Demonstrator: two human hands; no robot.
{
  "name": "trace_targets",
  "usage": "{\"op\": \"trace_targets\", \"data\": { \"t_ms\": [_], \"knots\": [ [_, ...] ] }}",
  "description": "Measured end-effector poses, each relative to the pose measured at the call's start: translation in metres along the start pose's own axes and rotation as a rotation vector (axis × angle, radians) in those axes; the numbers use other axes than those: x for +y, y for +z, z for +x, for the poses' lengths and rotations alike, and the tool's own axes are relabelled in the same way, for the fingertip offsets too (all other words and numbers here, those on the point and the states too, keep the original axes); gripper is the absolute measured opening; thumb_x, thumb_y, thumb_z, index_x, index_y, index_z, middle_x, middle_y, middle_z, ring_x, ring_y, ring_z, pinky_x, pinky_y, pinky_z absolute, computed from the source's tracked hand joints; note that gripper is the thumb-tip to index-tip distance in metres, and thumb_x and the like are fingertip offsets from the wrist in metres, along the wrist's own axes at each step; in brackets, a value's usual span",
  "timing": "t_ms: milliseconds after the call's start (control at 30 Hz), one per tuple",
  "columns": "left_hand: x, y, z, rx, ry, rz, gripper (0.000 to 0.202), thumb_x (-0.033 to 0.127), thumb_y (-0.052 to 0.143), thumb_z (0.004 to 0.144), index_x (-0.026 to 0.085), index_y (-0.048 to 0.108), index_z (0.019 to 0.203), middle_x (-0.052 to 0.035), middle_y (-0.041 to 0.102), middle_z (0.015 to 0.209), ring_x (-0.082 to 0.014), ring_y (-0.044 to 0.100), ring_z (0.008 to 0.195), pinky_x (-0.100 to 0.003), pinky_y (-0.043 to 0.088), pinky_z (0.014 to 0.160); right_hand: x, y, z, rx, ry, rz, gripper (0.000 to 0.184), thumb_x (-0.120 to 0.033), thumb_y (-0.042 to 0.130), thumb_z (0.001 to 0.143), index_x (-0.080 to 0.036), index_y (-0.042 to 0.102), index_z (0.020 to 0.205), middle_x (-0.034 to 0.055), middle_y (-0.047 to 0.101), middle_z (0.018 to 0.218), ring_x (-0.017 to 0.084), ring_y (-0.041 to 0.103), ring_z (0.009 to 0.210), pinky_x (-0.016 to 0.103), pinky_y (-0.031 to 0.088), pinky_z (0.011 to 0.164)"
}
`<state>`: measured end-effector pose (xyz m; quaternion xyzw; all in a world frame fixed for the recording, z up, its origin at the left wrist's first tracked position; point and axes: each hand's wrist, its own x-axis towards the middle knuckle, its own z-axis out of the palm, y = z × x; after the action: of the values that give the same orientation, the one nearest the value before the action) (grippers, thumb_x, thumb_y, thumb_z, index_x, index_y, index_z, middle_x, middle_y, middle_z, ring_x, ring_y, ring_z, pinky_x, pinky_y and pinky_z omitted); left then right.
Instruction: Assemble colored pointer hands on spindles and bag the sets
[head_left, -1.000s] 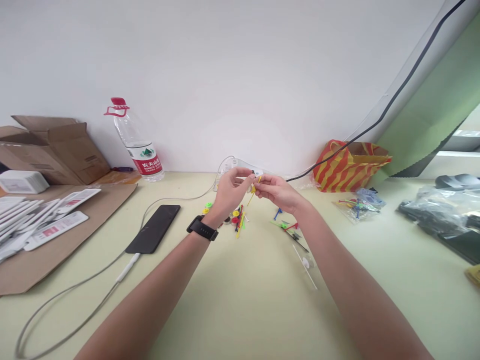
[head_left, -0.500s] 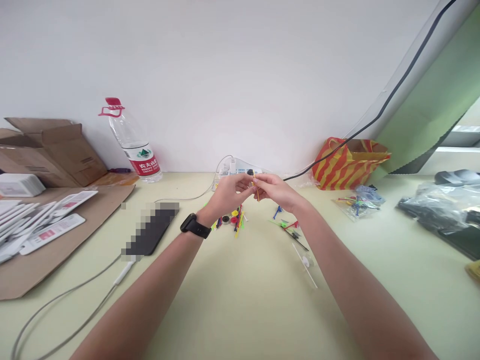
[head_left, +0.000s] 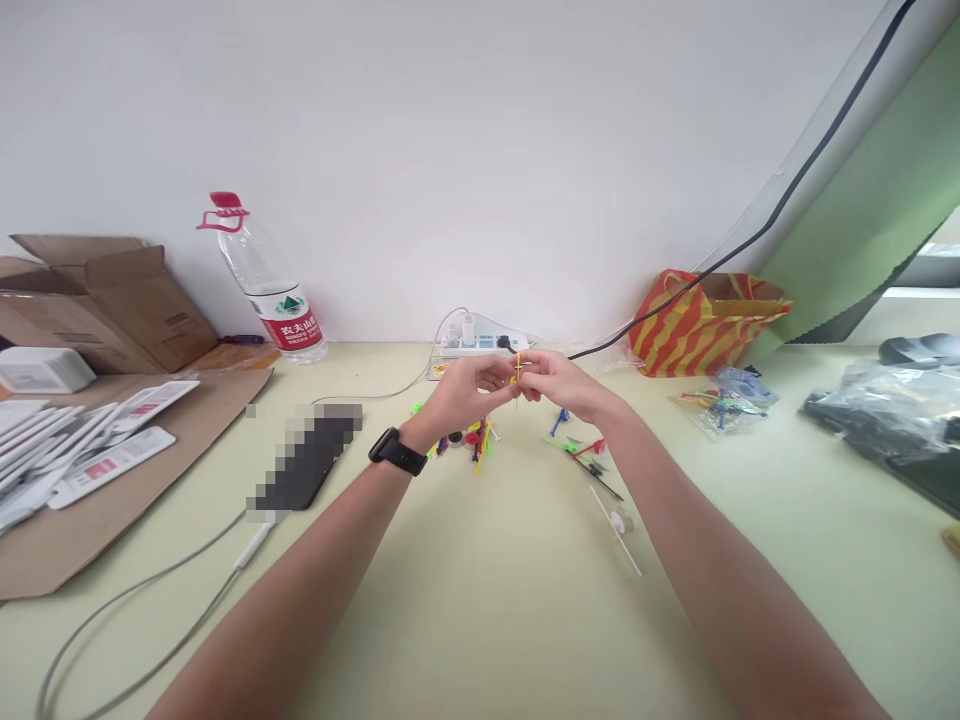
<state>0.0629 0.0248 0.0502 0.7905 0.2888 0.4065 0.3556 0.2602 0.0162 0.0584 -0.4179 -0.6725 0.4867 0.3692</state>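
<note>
Above the table, my left hand (head_left: 469, 392) and my right hand (head_left: 561, 384) meet fingertip to fingertip. Between them stands a thin yellow plastic stick (head_left: 518, 366), nearly upright, pinched by my right hand. A small yellow piece at the stick shows by my left fingertips, which are closed on it; its shape is mostly hidden. Under my left hand lies a pile of small coloured plastic parts (head_left: 478, 455), partly covered. Near my right wrist are green, red and black stick parts (head_left: 585, 460), a blue part (head_left: 559, 422) and a white stick with a disc (head_left: 618, 530).
To the left are a phone (head_left: 319, 460) with a cable, a water bottle (head_left: 289, 310), white tags (head_left: 112, 465) and a cardboard box (head_left: 142, 310). A power strip (head_left: 484, 342) sits behind my hands. Right lie a striped bag (head_left: 690, 330) and a bag of parts (head_left: 720, 408).
My hands have come closer together around the yellow stick, which stands more upright and a little higher between the fingertips. The view has shifted slightly.
</note>
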Motion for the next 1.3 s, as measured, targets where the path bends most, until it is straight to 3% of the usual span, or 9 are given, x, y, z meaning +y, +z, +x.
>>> {"op": "trace_targets", "data": {
  "t_ms": [100,267,467,567,667,800,967,1100,1300],
  "knots": [
    [-0.006,0.003,-0.001,0.003,-0.024,-0.008,0.015,0.032,0.074,0.082,0.018,0.068,0.085,-0.0052,0.073,0.081,-0.0183,0.069,0.074,-0.031,0.058,0.07,0.011,0.0,0.005,0.069,0.063,-0.099,0.021,-0.022,0.057,0.08,-0.021,0.065,0.1,-0.0022,0.06,0.068,0.013,0.046,0.059,0.026,0.034,0.055],
    [-0.015,0.016,-0.008,-0.009,-0.08,0.149,0.02,0.035,0.074,0.083,0.022,0.059,0.082,-0.0014,0.067,0.072,-0.0187,0.065,0.066,-0.03,0.051,0.059,0.04,-0.008,0.014,0.22,0.166,-0.432,0.038,-0.02,0.047,0.084,-0.02,0.062,0.118,0.0005,0.062,0.076,0.016,0.048,0.059,0.028,0.035,0.054],
    [-0.017,0.041,-0.013,-0.201,-0.009,0.559,0.011,0.029,0.066,0.088,0.023,0.072,0.095,-0.0089,0.072,0.094,-0.0307,0.068,0.093,-0.045,0.05,0.085,0.061,-0.012,0.011,0.212,0.153,-0.604,0.035,-0.013,0.061,0.075,-0.017,0.066,0.109,0.0039,0.065,0.078,0.021,0.056,0.071,0.03,0.038,0.063],
    [-0.013,0.025,-0.01,-0.253,-0.009,0.584,0.025,0.037,0.067,0.088,0.025,0.075,0.108,-0.0105,0.073,0.098,-0.0346,0.065,0.102,-0.047,0.049,0.091,0.056,-0.011,0.01,0.179,0.095,-0.648,0.03,-0.01,0.059,0.078,-0.018,0.069,0.106,0.0072,0.069,0.089,0.022,0.059,0.08,0.031,0.041,0.07],
    [-0.004,-0.011,-0.009,-0.301,0.0,0.566,0.053,0.048,0.074,0.082,0.034,0.066,0.132,-0.0066,0.07,0.126,-0.0358,0.056,0.125,-0.046,0.046,0.102,0.048,-0.005,0.012,0.115,-0.004,-0.66,0.022,-0.012,0.058,0.084,-0.021,0.07,0.1,0.0062,0.07,0.099,0.021,0.061,0.088,0.031,0.043,0.077],
    [0.009,-0.045,-0.012,-0.508,-0.12,0.708,0.087,0.05,0.093,0.054,0.042,0.063,0.135,-0.001,0.037,0.166,-0.0478,0.025,0.15,-0.061,0.029,0.117,0.048,0.012,0.016,-0.014,-0.152,-0.681,0.014,-0.02,0.064,0.087,-0.021,0.07,0.099,0.0068,0.069,0.105,0.022,0.061,0.097,0.032,0.044,0.083],
    [0.004,-0.039,-0.018,-0.62,-0.272,0.817,0.105,0.05,0.097,0.041,0.04,0.057,0.138,-0.0074,0.017,0.173,-0.0554,0.0,0.154,-0.073,0.015,0.118,0.057,0.029,0.016,-0.046,-0.145,-0.702,0.008,-0.028,0.066,0.087,-0.02,0.068,0.087,0.0063,0.067,0.096,0.025,0.057,0.101,0.033,0.044,0.083],
    [-0.01,-0.033,-0.021,-0.611,-0.244,0.822,0.109,0.055,0.096,0.044,0.035,0.052,0.141,-0.0125,0.011,0.174,-0.0558,-0.001,0.154,-0.071,0.016,0.118,0.059,0.032,0.016,-0.022,-0.126,-0.689,0.008,-0.025,0.067,0.083,-0.021,0.062,0.078,0.0057,0.066,0.094,0.025,0.056,0.1,0.033,0.044,0.08],
    [-0.019,-0.031,-0.022,-0.564,-0.212,0.83,0.097,0.059,0.092,0.054,0.034,0.052,0.14,-0.0126,0.019,0.172,-0.0534,0.003,0.155,-0.069,0.018,0.118,0.062,0.029,0.016,-0.029,-0.067,-0.65,0.003,-0.023,0.064,0.082,-0.022,0.063,0.08,0.0018,0.066,0.085,0.018,0.057,0.074,0.029,0.043,0.064]
  ]
}}
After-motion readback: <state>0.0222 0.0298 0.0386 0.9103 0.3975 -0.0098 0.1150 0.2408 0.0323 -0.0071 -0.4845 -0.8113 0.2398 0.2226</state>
